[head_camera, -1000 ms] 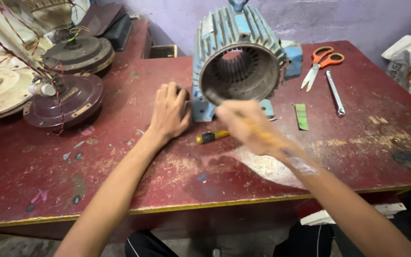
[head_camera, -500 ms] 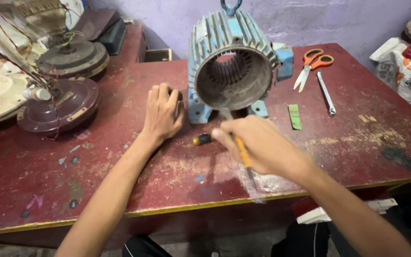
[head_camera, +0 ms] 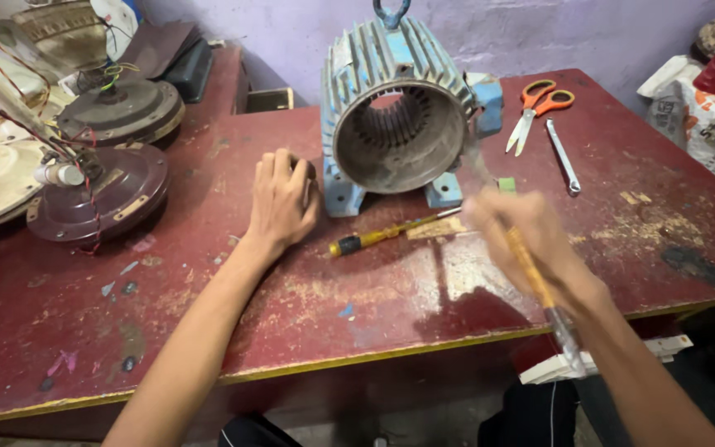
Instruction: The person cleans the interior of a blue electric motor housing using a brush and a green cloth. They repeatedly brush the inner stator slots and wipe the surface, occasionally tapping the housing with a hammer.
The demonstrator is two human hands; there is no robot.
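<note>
- Right hand (head_camera: 531, 240), blurred, grips a thin amber-handled tool (head_camera: 539, 290), its shaft pointing down past the bench (head_camera: 374, 323) edge
- Left hand (head_camera: 281, 199) rests flat, fingers loosely spread, beside the blue ribbed motor housing (head_camera: 395, 108)

The motor housing (head_camera: 395, 124) stands at the back middle of the worktop (head_camera: 291, 331), its open bore facing the near edge. Just before its feet lies a screwdriver (head_camera: 391, 232), pointing right toward the housing's right foot. The left hand (head_camera: 281, 199) rests flat on the worktop, just left of the housing. The right hand (head_camera: 531, 240) is before and right of the housing, over the worktop, with a long tool (head_camera: 539, 290) running from it past the near edge. Right of the housing lie scissors (head_camera: 535, 108), and right of them a wrench (head_camera: 563, 156). Fan motors (head_camera: 97, 194) sit at the far left.
</note>
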